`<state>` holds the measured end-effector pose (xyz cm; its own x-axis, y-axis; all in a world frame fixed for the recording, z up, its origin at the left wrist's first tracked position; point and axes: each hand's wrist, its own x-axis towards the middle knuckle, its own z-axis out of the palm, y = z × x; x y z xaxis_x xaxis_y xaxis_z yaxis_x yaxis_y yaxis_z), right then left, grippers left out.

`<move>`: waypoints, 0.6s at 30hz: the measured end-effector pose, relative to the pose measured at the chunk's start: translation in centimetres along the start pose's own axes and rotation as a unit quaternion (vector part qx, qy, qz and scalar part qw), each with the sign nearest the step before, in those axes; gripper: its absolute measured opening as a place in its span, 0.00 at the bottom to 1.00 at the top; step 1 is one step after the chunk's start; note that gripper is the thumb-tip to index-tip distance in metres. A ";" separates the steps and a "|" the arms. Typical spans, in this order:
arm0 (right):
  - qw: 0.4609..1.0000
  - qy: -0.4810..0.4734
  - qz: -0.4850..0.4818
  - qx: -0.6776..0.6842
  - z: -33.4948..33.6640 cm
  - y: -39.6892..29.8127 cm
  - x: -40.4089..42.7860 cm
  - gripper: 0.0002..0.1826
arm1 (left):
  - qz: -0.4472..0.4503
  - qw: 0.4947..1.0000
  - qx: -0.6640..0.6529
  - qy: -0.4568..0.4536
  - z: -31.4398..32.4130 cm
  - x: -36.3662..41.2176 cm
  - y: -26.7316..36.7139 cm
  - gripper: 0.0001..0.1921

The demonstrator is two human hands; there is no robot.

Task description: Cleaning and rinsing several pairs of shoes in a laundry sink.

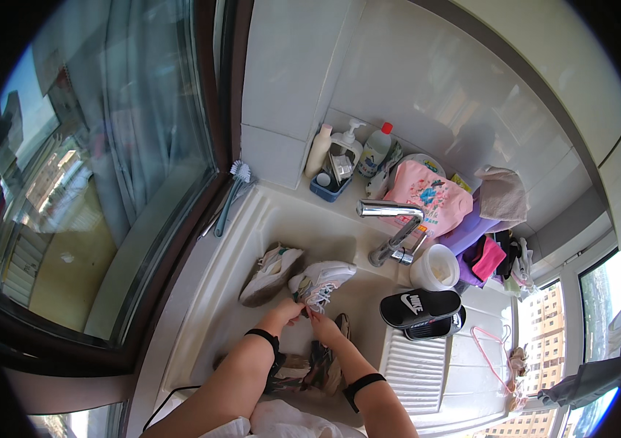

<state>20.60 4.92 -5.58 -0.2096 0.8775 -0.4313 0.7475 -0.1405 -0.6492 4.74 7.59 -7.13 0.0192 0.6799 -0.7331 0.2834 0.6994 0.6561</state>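
In the white sink basin [266,219], a white sneaker [326,272] with pale pink and green parts and white laces [318,297] lies tilted, its toe toward the faucet. My left hand [287,312] pinches its near end by the ankle opening. Close beside it, my right hand [323,328] has thumb and finger closed on the lower end of the laces; the fingertips are partly hidden. Left of this pair of hands rests a second white sneaker [271,274] with a dirty sole. Darker shoes [291,367] lie beneath my forearms, partly covered.
A chrome faucet [398,236] reaches over the basin. On the right stand a white tub [435,268], black slides [420,307] and a ribbed washboard [413,367]. Bottles [374,150] and a pink bag [425,191] line the back ledge. A scrub brush [231,197] lies on the left ledge.
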 end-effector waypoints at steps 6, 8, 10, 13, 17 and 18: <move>0.993 0.022 0.012 -0.118 -2.0 -2.8 -3.4 0.19 | 0.115 0.958 0.181 0.190 -1.7 0.3 -3.5 0.18; 0.978 0.047 -0.011 -0.201 -4.8 -1.9 -5.4 0.16 | 0.136 0.913 0.342 0.176 -1.8 -4.4 2.2 0.14; 0.976 0.028 -0.043 -0.210 -4.6 -3.4 -6.1 0.16 | 0.120 0.901 0.382 0.168 -3.4 -6.1 2.0 0.13; 0.971 0.022 -0.086 -0.221 -2.8 -3.2 -6.3 0.15 | 0.118 0.871 0.456 0.141 -4.6 -8.6 2.1 0.15; 0.967 0.001 -0.108 -0.231 0.9 -3.8 -6.8 0.14 | -0.030 0.879 0.476 -0.004 -5.1 -9.9 2.3 0.12; 0.963 -0.007 -0.098 -0.250 1.5 -4.4 -7.1 0.14 | -0.029 0.861 0.507 -0.006 -5.2 -9.9 2.0 0.12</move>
<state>17.90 -1.40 -0.59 -0.3836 0.8580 -0.3416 0.9020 0.2688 -0.3380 0.13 3.37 2.33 -0.0150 0.6429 -0.7658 0.9760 0.1757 0.1284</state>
